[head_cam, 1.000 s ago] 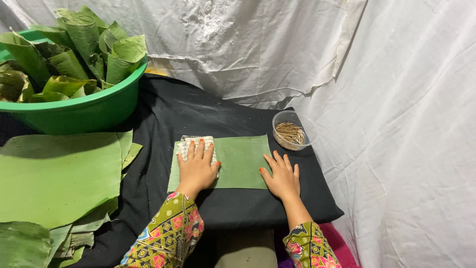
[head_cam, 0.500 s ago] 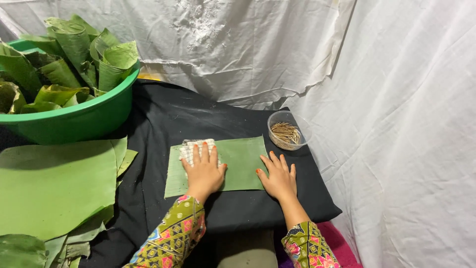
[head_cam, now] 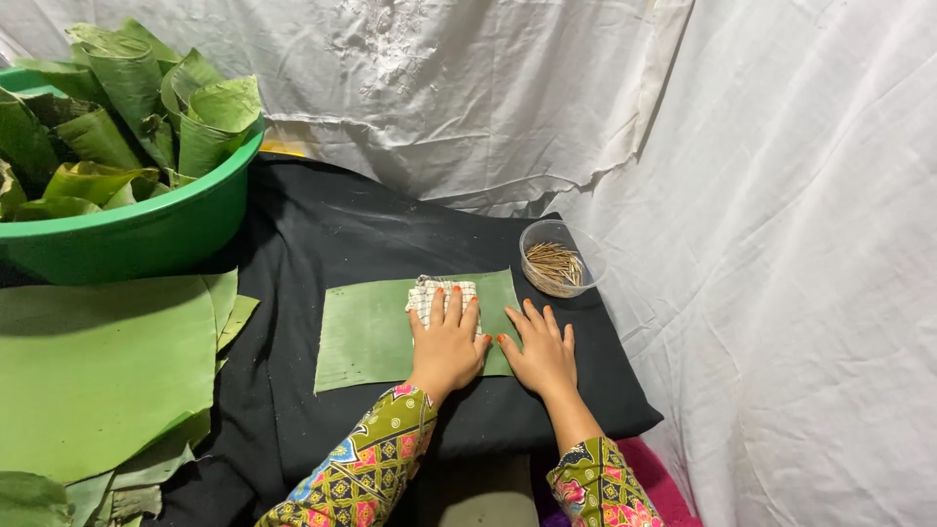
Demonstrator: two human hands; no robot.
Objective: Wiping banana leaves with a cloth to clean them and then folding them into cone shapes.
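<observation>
A rectangular piece of banana leaf [head_cam: 366, 337] lies flat on a black cloth-covered surface [head_cam: 322, 234]. My left hand [head_cam: 447, 342] presses flat on a small white checkered cloth [head_cam: 429, 291] on the right half of the leaf, with only the cloth's far edge showing past the fingers. My right hand [head_cam: 540, 351] lies palm down with fingers spread on the leaf's right end, beside my left hand. Both sleeves are patterned green and yellow.
A clear round bowl of thin wooden sticks [head_cam: 554, 263] stands just beyond my right hand. A green basin [head_cam: 137, 234] full of rolled leaves sits at the far left. Large banana leaves [head_cam: 98, 371] are stacked at the left. White sheets [head_cam: 781, 244] hang behind and to the right.
My left hand has slid the checkered cloth rightward along the leaf, ending close to my right hand. My right hand has stayed on the leaf's right end.
</observation>
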